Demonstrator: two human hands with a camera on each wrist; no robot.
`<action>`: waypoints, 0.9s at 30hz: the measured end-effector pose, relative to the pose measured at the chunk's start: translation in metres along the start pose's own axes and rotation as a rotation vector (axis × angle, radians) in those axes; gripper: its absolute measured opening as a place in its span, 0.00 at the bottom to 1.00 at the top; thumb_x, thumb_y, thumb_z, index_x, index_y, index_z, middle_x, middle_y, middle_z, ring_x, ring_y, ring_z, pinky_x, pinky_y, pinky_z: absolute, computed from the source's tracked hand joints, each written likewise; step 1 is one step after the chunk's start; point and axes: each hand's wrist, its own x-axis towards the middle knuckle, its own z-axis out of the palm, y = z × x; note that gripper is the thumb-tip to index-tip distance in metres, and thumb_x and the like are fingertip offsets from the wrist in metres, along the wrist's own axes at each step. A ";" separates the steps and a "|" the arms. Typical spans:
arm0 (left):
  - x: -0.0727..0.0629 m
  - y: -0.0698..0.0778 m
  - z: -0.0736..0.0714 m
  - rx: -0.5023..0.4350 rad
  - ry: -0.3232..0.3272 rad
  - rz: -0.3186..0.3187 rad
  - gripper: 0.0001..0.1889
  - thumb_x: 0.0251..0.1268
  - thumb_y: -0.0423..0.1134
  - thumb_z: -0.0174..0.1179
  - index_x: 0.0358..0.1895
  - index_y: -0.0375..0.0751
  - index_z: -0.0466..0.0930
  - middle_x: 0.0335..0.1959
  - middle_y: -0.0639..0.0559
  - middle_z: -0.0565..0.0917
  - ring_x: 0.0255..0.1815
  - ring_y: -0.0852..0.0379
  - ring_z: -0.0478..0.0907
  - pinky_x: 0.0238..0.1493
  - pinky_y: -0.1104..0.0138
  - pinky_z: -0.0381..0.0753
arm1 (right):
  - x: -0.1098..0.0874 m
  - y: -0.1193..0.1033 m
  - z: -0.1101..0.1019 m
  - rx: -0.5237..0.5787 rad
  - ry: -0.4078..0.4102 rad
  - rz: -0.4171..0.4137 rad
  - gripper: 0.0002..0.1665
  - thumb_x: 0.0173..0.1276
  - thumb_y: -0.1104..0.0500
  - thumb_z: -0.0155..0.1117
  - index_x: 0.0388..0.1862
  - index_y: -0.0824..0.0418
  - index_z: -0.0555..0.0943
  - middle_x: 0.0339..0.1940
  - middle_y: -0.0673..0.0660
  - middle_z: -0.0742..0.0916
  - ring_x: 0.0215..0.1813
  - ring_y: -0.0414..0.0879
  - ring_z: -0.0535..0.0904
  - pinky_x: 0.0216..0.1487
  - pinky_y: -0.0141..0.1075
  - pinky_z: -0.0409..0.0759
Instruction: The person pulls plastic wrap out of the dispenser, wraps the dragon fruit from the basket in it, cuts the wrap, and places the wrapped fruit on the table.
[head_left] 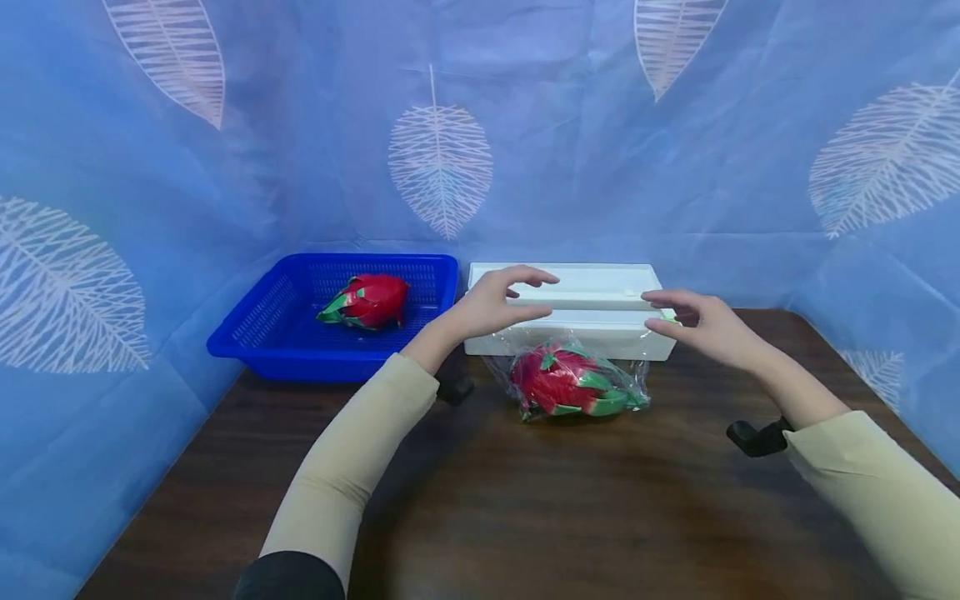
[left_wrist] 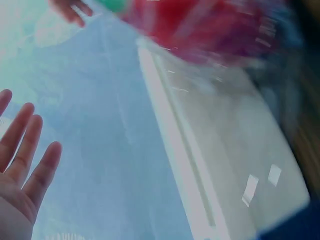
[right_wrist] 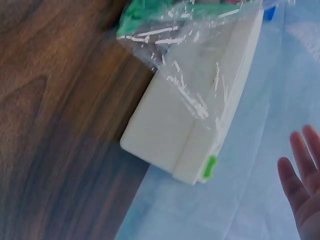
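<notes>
A red dragon fruit with green scales (head_left: pixel 566 379), loosely covered in clear plastic film (head_left: pixel 637 375), lies on the dark wooden table. Behind it stands a long white box (head_left: pixel 562 275) with a slot along it, and the film overlaps its front. My left hand (head_left: pixel 495 304) hovers over the box's left part, fingers spread and holding nothing. Over its right end is my right hand (head_left: pixel 705 325), likewise with fingers apart and nothing in them. In the right wrist view, a small green piece (right_wrist: pixel 209 167) shows at the box's end.
To the left, a blue plastic basket (head_left: pixel 258 354) holds another dragon fruit (head_left: pixel 375 300), which is unwrapped. A blue cloth with white leaf patterns (head_left: pixel 555 183) hangs behind and at both sides of the table (head_left: pixel 600 508).
</notes>
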 end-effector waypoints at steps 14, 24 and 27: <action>0.067 -0.010 0.029 0.105 -0.093 -0.092 0.23 0.64 0.42 0.66 0.62 0.47 0.78 0.61 0.52 0.76 0.61 0.55 0.70 0.59 0.66 0.71 | 0.017 0.049 0.013 -0.109 0.115 0.123 0.41 0.68 0.45 0.64 0.70 0.68 0.66 0.72 0.71 0.63 0.69 0.70 0.58 0.59 0.64 0.65; 0.085 -0.014 0.037 0.278 -0.202 -0.177 0.21 0.62 0.43 0.68 0.59 0.48 0.81 0.60 0.52 0.78 0.61 0.52 0.72 0.54 0.64 0.75 | 0.018 0.086 0.023 -0.022 0.047 0.295 0.54 0.65 0.39 0.65 0.78 0.63 0.51 0.74 0.75 0.55 0.71 0.72 0.54 0.59 0.67 0.62; 0.091 -0.016 0.038 0.302 -0.220 -0.170 0.21 0.61 0.44 0.68 0.58 0.48 0.82 0.59 0.53 0.79 0.61 0.52 0.72 0.54 0.65 0.75 | 0.018 0.093 0.023 0.052 0.039 0.320 0.53 0.66 0.40 0.64 0.78 0.62 0.51 0.75 0.74 0.55 0.72 0.72 0.52 0.59 0.67 0.62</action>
